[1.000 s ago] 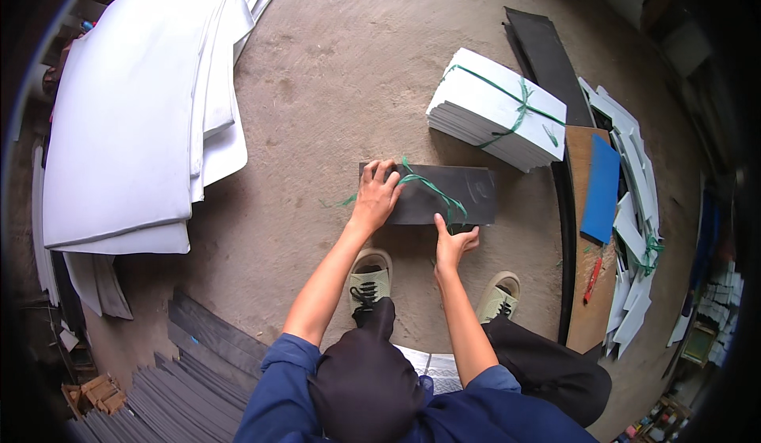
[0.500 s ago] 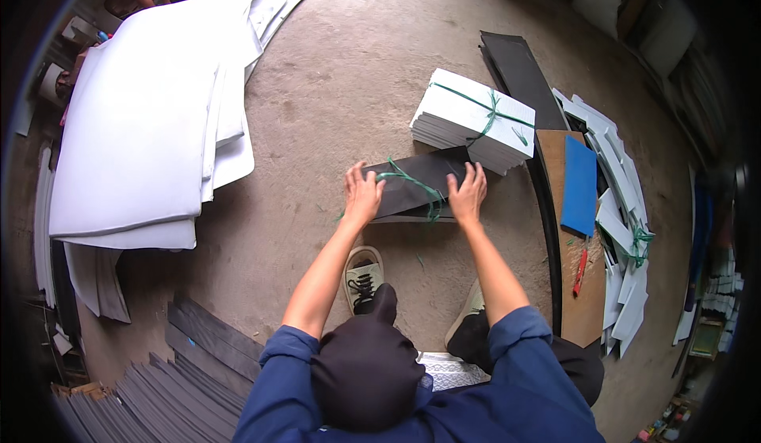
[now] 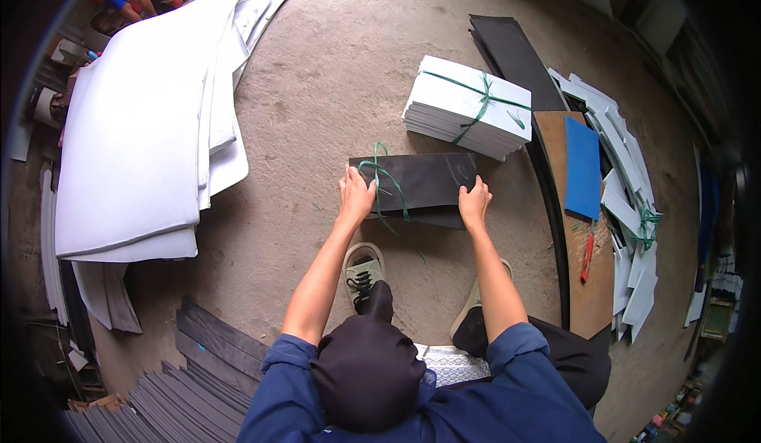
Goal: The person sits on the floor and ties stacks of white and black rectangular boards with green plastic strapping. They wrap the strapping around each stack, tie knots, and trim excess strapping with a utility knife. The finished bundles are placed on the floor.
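Stack of black sheets (image 3: 418,181) lies flat on the concrete floor (image 3: 333,70), centre of the frame, just above my two shoes. A green cord (image 3: 386,177) is looped across its left part, with a loose end trailing off the near edge onto the floor.

My left hand (image 3: 355,195) rests on the stack's left end, palm down, fingers bent over the near-left corner and touching the cord (whether the cord is actually pinched between the fingers I cannot tell). My right hand (image 3: 475,203) sits at the lower right corner of the stack, fingers together and curled onto the edge, thumb side toward the sheets; it presses or grips the corner, nothing else in it. Both forearms enter from the lower edge, sleeves blue.

Just above and right of the black stack: a bundle of white sheets (image 3: 468,107), tied crosswise with green cord, its near corner just beside the black stack's far right corner.

Upper left of the frame: a large pile of white foam boards (image 3: 135,141), well apart from my hands. Lower left: grey slats (image 3: 182,379) laid in rows.

Right side: a brown board (image 3: 590,284) with a blue sheet (image 3: 583,165) on its upper part and a red-handled tool (image 3: 587,256) lower down (kind of tool too small to tell). Beyond it, scattered white offcuts (image 3: 626,205). A long black strip (image 3: 515,54) runs up toward the upper right.
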